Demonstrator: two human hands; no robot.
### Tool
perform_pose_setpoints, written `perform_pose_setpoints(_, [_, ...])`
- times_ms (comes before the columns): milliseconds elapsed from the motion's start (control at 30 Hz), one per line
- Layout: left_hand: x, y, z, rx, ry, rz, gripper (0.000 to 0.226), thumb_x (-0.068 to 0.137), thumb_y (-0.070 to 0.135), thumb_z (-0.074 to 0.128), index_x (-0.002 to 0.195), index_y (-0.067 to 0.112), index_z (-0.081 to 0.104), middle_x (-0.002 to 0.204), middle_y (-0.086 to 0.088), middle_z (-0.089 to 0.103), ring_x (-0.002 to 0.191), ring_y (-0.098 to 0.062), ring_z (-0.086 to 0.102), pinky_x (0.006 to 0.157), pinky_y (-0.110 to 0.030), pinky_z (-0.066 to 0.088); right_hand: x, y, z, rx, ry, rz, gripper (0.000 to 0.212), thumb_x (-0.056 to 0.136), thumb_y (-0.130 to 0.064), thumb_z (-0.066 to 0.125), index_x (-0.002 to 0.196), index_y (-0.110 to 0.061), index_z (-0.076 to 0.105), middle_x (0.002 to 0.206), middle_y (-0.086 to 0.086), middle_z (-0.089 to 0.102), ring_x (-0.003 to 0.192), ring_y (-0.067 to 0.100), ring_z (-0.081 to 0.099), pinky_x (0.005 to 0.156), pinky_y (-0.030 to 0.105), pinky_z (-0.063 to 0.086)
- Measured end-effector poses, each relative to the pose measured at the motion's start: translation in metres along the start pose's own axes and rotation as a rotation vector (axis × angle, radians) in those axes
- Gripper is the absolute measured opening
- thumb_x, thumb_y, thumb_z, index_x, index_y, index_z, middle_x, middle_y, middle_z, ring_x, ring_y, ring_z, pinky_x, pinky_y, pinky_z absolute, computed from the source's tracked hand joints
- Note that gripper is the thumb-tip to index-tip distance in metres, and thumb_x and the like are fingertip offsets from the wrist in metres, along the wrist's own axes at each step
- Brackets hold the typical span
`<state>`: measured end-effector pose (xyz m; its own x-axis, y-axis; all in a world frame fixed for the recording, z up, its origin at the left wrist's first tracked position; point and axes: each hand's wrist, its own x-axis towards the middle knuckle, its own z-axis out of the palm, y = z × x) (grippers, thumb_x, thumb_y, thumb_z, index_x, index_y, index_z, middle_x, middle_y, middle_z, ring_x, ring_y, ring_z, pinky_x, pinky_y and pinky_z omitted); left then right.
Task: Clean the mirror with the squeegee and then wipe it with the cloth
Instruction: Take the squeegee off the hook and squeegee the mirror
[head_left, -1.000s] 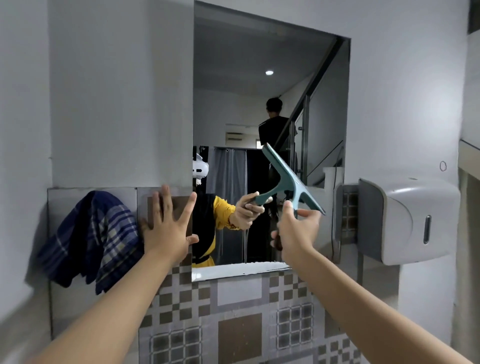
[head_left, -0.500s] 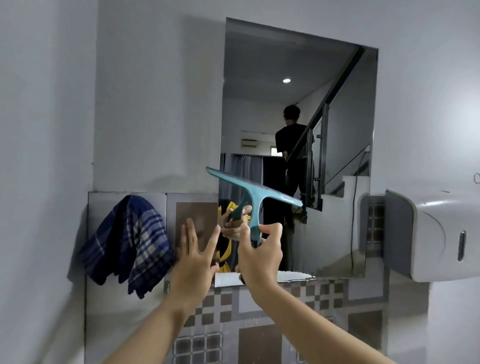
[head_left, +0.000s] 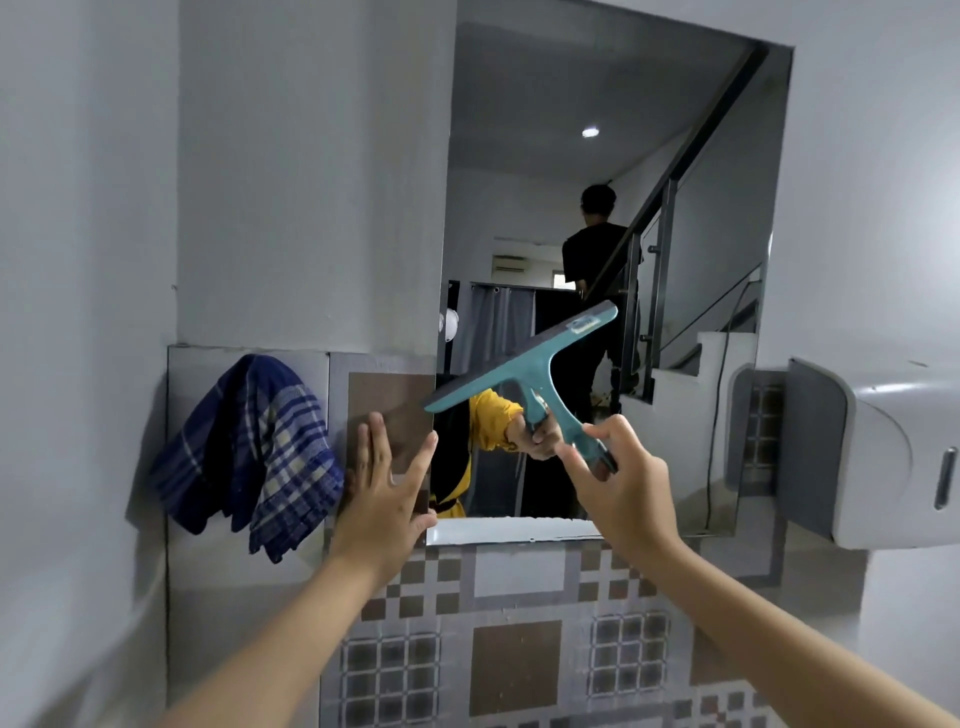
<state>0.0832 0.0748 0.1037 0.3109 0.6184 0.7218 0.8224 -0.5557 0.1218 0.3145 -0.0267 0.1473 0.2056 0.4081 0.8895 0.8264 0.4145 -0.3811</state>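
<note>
A tall frameless mirror (head_left: 597, 208) hangs on the grey wall ahead. My right hand (head_left: 618, 483) grips the handle of a teal squeegee (head_left: 524, 364), whose blade tilts up to the right in front of the mirror's lower part. Whether the blade touches the glass I cannot tell. My left hand (head_left: 387, 483) is flat against the tiled wall at the mirror's lower left edge, fingers spread. A blue checked cloth (head_left: 254, 447) hangs on the wall to the left of that hand.
A white paper dispenser (head_left: 872, 452) juts out from the wall at the right, level with the mirror's lower edge. Patterned brown and grey tiles (head_left: 514, 623) cover the wall below. The mirror reflects a staircase and a person in black.
The squeegee has swung from tilting down to the right to tilting up to the right, and my right hand moved rightwards. The view shifted closer to the mirror. My left hand stays on the wall.
</note>
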Motion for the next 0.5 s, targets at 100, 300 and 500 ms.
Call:
perform_pose_setpoints(100, [0.000, 0.000, 0.000, 0.017, -0.032, -0.018, 0.095, 0.086, 0.036, 0.061, 0.141, 0.042, -0.016, 0.140, -0.009, -0.049, 0.129, -0.027, -0.044, 0.107, -0.046, -0.009, 0.005, 0.011, -0.005, -0.036, -0.008, -0.040, 0.028, 0.081, -0.031, 0.075, 0.094, -0.018, 0.053, 0.058, -0.003, 0.058, 0.046, 0.022, 0.055, 0.041, 0.043, 0.050])
perform_pose_setpoints(300, [0.000, 0.000, 0.002, 0.076, -0.062, -0.038, 0.097, 0.086, 0.040, 0.058, 0.136, 0.045, -0.025, 0.138, -0.009, -0.052, 0.127, -0.027, -0.046, 0.104, -0.049, -0.005, 0.013, 0.031, -0.016, -0.073, -0.031, -0.090, 0.032, 0.080, -0.031, 0.076, 0.101, -0.015, 0.057, 0.064, 0.000, 0.063, 0.049, 0.023, 0.059, 0.043, 0.043, 0.053])
perform_pose_setpoints(500, [0.001, -0.002, 0.005, 0.095, -0.044, -0.041, 0.099, 0.084, 0.040, 0.060, 0.138, 0.043, -0.023, 0.142, -0.012, -0.047, 0.132, -0.031, -0.039, 0.107, -0.053, 0.001, 0.013, 0.054, -0.038, -0.115, -0.069, -0.113, 0.032, 0.080, -0.028, 0.075, 0.101, -0.010, 0.058, 0.061, -0.012, 0.055, 0.044, 0.010, 0.049, 0.040, 0.027, 0.041])
